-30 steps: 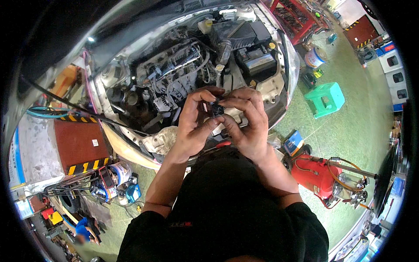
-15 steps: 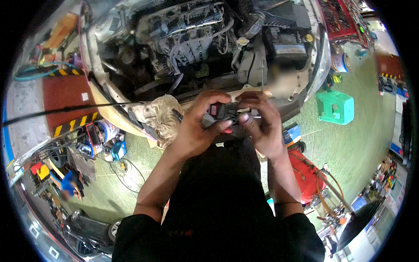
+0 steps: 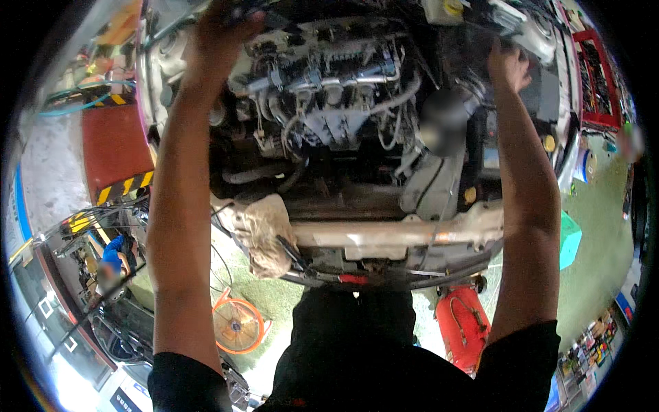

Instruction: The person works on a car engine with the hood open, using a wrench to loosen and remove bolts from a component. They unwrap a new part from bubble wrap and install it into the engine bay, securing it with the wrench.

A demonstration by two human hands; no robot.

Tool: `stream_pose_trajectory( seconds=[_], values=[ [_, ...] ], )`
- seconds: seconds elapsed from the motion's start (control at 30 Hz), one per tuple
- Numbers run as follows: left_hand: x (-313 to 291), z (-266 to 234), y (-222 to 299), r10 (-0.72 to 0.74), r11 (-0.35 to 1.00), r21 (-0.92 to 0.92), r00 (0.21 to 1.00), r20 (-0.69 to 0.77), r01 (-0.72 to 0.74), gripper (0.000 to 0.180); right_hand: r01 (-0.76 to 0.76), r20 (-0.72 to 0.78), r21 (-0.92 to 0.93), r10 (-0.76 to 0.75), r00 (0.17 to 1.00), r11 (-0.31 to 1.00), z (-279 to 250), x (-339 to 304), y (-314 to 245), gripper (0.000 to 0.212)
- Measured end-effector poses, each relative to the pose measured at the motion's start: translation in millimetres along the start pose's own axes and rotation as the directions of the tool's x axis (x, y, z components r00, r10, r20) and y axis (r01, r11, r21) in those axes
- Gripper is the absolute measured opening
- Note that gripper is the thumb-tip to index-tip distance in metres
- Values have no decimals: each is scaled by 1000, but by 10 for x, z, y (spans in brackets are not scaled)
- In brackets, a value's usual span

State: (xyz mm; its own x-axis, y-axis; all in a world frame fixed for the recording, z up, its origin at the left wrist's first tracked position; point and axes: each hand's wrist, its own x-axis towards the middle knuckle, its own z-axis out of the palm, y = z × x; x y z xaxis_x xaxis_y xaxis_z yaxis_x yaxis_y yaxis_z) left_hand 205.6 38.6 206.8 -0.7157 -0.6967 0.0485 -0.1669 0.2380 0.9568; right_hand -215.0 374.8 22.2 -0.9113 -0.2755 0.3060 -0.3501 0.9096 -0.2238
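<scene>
Both my arms reach far over the open engine bay of a car, with the engine [image 3: 333, 103] between them. My left hand [image 3: 223, 27] is at the upper edge, dark and partly cut off; a thumb or finger sticks out to the right, and what it touches is hidden. On the far right, my right hand [image 3: 509, 67] is over the bay near the battery area, its fingers curled; anything inside them is too blurred to name. A crumpled beige cloth [image 3: 261, 230] hangs over the front edge, with a black-handled tool [image 3: 292, 252] beside it. A small red object [image 3: 353, 279] lies at the front edge.
The pale front crossbeam [image 3: 384, 237] runs between my body and the engine. On the floor are an orange round fan [image 3: 238, 325], a red tank [image 3: 462, 326] and a green stool [image 3: 569, 240]. A person in blue [image 3: 115, 254] is at the left. A red rack [image 3: 596, 79] stands far right.
My hands were together in front of me around a small black part with a red patch. They have separated and moved far forward. The black part no longer shows.
</scene>
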Motion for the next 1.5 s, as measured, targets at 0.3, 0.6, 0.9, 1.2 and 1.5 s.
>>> stream_pose_trajectory(
  seconds=[0.3, 0.6, 0.9, 1.2, 1.5],
  values=[
    [1317, 353, -1516, -48, 962, 269, 935, 350, -51, 47, -132, 42, -107, 138, 990, 985, -221, -206, -697, 65],
    [1710, 378, -1788, -53, 917, 353, 821, 568, -185, 48, -117, 26, -133, 121, 992, 984, -148, -181, -708, 68],
    [1640, 579, -1688, -233, 671, 629, 693, 682, -393, 51, -129, 23, -163, 134, 991, 978, -131, -147, -682, 65],
    [1657, 924, -1749, -253, 354, 627, 575, 778, -694, 47, -114, 10, -159, 117, 993, 981, -133, -170, -698, 63],
    [1891, 896, -1878, -352, 708, 567, 486, 800, -421, 39, -93, 9, -164, 96, 995, 982, -217, -189, -794, 61]
  ],
)
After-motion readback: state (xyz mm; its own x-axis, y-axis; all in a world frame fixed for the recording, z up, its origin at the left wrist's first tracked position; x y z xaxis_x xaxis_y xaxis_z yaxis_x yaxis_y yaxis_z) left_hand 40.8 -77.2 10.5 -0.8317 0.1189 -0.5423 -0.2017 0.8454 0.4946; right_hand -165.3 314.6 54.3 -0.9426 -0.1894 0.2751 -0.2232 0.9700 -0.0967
